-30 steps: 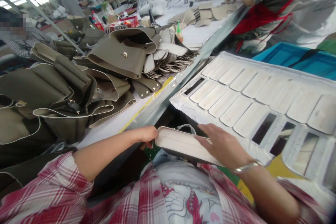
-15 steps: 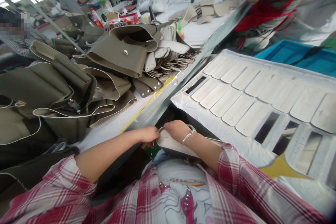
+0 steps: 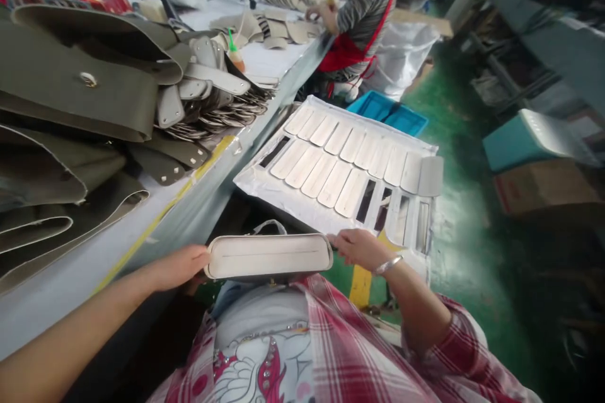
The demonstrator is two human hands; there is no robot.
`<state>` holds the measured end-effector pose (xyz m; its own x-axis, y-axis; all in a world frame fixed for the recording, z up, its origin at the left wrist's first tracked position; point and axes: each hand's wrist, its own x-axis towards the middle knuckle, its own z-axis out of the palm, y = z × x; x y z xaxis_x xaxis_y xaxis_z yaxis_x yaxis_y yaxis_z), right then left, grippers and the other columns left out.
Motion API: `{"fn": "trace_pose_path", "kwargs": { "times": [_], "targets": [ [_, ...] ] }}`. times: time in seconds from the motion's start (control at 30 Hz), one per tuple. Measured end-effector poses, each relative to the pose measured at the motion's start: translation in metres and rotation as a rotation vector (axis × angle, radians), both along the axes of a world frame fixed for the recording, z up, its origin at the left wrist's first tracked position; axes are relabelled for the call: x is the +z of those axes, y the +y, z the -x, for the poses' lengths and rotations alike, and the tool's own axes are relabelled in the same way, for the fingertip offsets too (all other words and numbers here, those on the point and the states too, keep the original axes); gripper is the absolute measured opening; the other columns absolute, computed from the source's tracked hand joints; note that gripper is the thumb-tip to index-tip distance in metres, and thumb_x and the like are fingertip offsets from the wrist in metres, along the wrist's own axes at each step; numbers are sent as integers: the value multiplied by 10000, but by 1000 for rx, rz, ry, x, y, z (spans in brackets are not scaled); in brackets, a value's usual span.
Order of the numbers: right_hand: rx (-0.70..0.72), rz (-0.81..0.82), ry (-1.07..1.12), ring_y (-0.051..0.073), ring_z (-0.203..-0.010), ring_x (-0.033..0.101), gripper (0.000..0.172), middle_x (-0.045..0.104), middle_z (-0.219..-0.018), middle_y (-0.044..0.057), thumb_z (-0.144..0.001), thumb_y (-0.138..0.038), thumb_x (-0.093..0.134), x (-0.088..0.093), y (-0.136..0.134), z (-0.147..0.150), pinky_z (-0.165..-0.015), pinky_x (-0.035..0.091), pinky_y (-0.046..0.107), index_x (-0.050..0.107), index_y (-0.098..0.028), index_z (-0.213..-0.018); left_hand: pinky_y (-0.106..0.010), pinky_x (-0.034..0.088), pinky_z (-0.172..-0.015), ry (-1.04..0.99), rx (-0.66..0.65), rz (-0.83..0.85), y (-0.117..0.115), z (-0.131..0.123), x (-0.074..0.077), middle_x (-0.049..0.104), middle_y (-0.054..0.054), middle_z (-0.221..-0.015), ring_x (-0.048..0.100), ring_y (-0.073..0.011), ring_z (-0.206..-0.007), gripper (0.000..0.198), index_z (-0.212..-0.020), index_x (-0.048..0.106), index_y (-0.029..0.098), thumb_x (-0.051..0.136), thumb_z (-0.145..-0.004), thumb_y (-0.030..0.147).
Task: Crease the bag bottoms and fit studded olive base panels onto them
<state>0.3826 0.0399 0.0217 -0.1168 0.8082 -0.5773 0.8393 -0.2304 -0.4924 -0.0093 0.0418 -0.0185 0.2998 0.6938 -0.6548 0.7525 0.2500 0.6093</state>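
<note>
Lying at ten o'clock, olive pieces (image 3: 70, 75) crowd the worktop (image 3: 28, 312). The left hand (image 3: 182, 266) sits at nine o'clock on a long pale-faced piece (image 3: 265, 256), fingers pinching that end; the piece spans the person's front. Around one o'clock from it, a white frame (image 3: 278, 198) bears pale panels (image 3: 350, 192). The right hand (image 3: 358, 249), three o'clock, has fingers narrowed on the other end.

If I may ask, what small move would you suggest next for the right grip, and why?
Perhaps the right grip should press lightly along the curved rim beside it on the long, round-ended cream panel: it sits at that end, while the left grip holds the opposite end, which would probably keep the panel steady.
</note>
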Motion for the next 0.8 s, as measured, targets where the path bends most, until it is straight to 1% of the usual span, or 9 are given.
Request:
{"fn": "trace_pose_path", "kwargs": {
  "times": [0.03, 0.1, 0.2, 0.3, 0.43, 0.57, 0.7, 0.77, 0.8],
  "targets": [
    [43, 29, -23, 125, -482, 567, 441, 620, -577, 33, -890, -486, 392, -2, -8, 3, -506, 412, 225, 544, -166, -628, -269, 473, -558, -7, 6, 20, 0, 1, 0, 576, -21, -644, 572, -199, -661, 365, -633, 527, 173, 434, -693, 521],
    [137, 11, -105, 130, -485, 561, 428, 585, -507, 29, -890, -424, 401, -6, -18, 15, -526, 396, 226, 537, -164, -578, -275, 484, -579, -12, 19, 58, -1, 1, 1, 584, -26, -673, 580, -206, -687, 358, -648, 521, 176, 430, -690, 519],
    [240, -93, -248, 131, -526, 561, 365, 589, -542, 44, -885, -259, 378, -9, -25, 28, -529, 351, 223, 544, -152, -577, -280, 493, -600, -16, 32, 72, -4, 2, 2, 591, -34, -714, 588, -214, -728, 355, -675, 519, 173, 422, -699, 514],
    [243, -180, -312, 137, -594, 563, 351, 614, -635, 56, -900, -248, 360, -15, -29, 28, -528, 307, 222, 559, -153, -628, -287, 493, -602, -34, 37, 64, -5, 3, -1, 589, -41, -721, 589, -218, -732, 359, -690, 512, 165, 414, -708, 509],
    [215, -272, -346, 131, -594, 548, 365, 609, -632, 39, -921, -287, 344, -24, -37, 22, -533, 276, 228, 566, -164, -659, -280, 471, -589, 13, -9, 2, -4, 4, -5, 583, -41, -689, 582, -208, -691, 348, -674, 507, 161, 378, -734, 479],
    [278, -345, -424, 149, -618, 574, 360, 625, -659, 50, -925, -285, 334, -23, -39, 28, -530, 256, 261, 579, -163, -693, -270, 432, -553, 98, -60, -50, -2, 2, -4, 573, -36, -647, 564, -200, -640, 346, -645, 508, 165, 352, -734, 462],
    [289, -313, -355, 147, -627, 575, 348, 620, -658, 56, -919, -267, 342, -17, -36, 27, -551, 299, 254, 558, -158, -670, -267, 404, -574, 185, -107, -124, -3, -1, 0, 566, -34, -617, 551, -195, -637, 359, -611, 505, 173, 316, -740, 449],
    [229, -239, -178, 136, -610, 563, 364, 608, -647, 49, -925, -315, 341, -19, -35, 19, -567, 342, 236, 540, -159, -663, -269, 391, -584, 206, -117, -149, -5, -2, 1, 568, -35, -618, 544, -193, -633, 369, -601, 498, 176, 299, -747, 449],
    [174, -161, -39, 129, -591, 556, 393, 603, -643, 47, -931, -361, 324, -21, -34, 15, -569, 368, 228, 532, -156, -667, -271, 386, -590, 212, -117, -159, -6, -3, 1, 570, -35, -621, 541, -192, -633, 371, -599, 494, 177, 295, -751, 450]
  ]
}}
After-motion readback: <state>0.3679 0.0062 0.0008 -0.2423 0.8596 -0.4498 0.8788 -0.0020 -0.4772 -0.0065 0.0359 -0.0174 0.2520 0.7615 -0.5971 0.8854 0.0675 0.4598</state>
